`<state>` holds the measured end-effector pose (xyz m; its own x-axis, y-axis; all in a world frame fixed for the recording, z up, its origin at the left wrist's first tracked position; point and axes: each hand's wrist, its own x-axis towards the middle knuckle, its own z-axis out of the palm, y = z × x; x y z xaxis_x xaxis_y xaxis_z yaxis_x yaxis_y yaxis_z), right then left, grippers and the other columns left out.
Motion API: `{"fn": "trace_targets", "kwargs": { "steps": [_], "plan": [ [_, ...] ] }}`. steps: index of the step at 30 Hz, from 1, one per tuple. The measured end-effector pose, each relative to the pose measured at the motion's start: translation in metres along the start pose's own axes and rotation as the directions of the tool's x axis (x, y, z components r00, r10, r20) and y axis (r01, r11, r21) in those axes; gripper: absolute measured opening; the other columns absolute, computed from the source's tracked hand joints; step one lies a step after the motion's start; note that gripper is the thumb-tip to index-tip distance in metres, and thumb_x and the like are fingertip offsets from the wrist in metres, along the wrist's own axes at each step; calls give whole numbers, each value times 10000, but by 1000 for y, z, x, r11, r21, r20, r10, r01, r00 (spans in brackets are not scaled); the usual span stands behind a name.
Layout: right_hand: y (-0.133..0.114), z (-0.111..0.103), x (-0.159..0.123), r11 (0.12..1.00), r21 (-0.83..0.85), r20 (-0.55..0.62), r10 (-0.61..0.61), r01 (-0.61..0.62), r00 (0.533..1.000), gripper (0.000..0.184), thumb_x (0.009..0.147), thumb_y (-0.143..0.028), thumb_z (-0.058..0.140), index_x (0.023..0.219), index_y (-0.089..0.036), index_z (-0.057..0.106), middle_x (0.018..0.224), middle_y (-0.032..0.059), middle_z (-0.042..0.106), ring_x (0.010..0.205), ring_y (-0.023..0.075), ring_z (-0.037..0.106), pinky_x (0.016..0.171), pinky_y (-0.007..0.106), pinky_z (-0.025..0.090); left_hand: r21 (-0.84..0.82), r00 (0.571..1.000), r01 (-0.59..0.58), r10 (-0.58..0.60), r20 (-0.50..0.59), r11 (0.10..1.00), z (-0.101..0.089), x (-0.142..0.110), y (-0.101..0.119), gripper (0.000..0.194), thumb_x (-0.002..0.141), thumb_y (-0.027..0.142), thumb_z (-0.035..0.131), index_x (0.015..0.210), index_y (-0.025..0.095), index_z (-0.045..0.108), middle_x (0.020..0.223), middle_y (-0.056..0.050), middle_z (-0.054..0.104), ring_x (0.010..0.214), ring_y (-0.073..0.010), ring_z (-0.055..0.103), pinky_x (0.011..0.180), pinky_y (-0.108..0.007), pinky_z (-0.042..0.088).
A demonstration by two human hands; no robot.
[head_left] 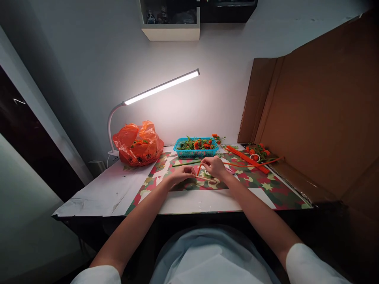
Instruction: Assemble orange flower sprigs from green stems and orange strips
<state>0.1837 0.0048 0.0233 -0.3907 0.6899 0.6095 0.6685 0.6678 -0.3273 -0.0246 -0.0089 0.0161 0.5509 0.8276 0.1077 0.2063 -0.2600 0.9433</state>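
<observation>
Both of my hands rest near the middle of the table over a camouflage-patterned sheet point(257, 185). My left hand point(182, 174) is closed in a pinch on one end of a thin stick-like piece point(205, 178) that lies flat. My right hand point(214, 165) is closed on an orange pipe cleaner point(199, 169) that bends down between the two hands. A green stem point(186, 163) lies just beyond my fingers.
A blue basket point(195, 148) of orange flowers stands behind my hands. An orange plastic bag point(138, 144) sits at the back left beside a lit desk lamp point(161, 87). Orange pipe cleaners point(247, 158) and flowers point(257, 151) lie at the right by a cardboard sheet point(319, 118).
</observation>
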Motion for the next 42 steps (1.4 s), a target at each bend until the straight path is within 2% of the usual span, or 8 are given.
{"fn": "trace_targets", "kwargs": {
  "steps": [10,14,17,25,31,34,37,42],
  "plan": [
    [-36,-15,20,960,-185,103,-193,209,976,202,878,-187,475,775,-169,648,697,32,688,594,124,504,740,292,227,341,984,-75,124,-125,937,-3,0,-6,184,738,332,607,717,162,540,655,22,524,588,-98,443,537,-215,334],
    [-51,-19,29,954,-193,126,-206,228,970,210,874,-151,456,776,-165,641,685,24,682,587,120,502,731,283,225,471,951,-126,241,-194,873,2,1,-7,128,791,292,538,738,177,517,647,27,509,595,-109,439,556,-225,337],
    [-58,-20,34,954,-199,139,-201,227,970,218,881,-151,448,772,-165,636,695,24,684,581,117,500,726,280,227,498,936,-124,268,-228,858,5,2,-9,115,819,285,506,757,189,499,626,36,490,568,-111,424,534,-229,319],
    [-43,-19,34,965,-219,128,-118,144,985,193,887,-183,467,799,-176,638,687,25,678,578,121,503,739,282,250,499,927,-73,243,-286,863,6,1,-12,115,832,287,515,753,207,495,654,20,520,612,-130,461,556,-238,347],
    [-34,-24,33,973,-219,166,-30,66,986,158,868,-221,508,804,-197,651,680,14,668,621,137,538,731,284,268,510,910,-68,263,-322,858,7,1,-11,114,845,271,500,754,204,511,692,6,542,643,-138,468,590,-247,361],
    [-29,-31,32,979,-200,168,-10,44,986,167,868,-208,507,802,-206,660,687,10,675,642,143,547,736,284,272,503,891,-49,265,-368,863,7,0,-9,95,845,280,516,857,197,560,703,12,545,622,-134,463,589,-246,359],
    [-23,-37,31,976,-203,170,-43,78,985,183,874,-168,505,821,-212,675,794,27,701,730,158,565,730,288,255,487,902,-27,231,-365,873,6,0,-7,209,859,295,497,1008,189,598,664,23,531,585,-134,461,583,-245,356],
    [-18,-42,31,920,-313,203,-178,236,963,216,884,-133,505,797,-211,686,805,44,674,775,176,505,725,313,208,515,936,-38,211,-281,856,6,1,-9,272,867,318,469,994,179,666,700,-11,595,622,-151,493,590,-242,358]
  ]
}}
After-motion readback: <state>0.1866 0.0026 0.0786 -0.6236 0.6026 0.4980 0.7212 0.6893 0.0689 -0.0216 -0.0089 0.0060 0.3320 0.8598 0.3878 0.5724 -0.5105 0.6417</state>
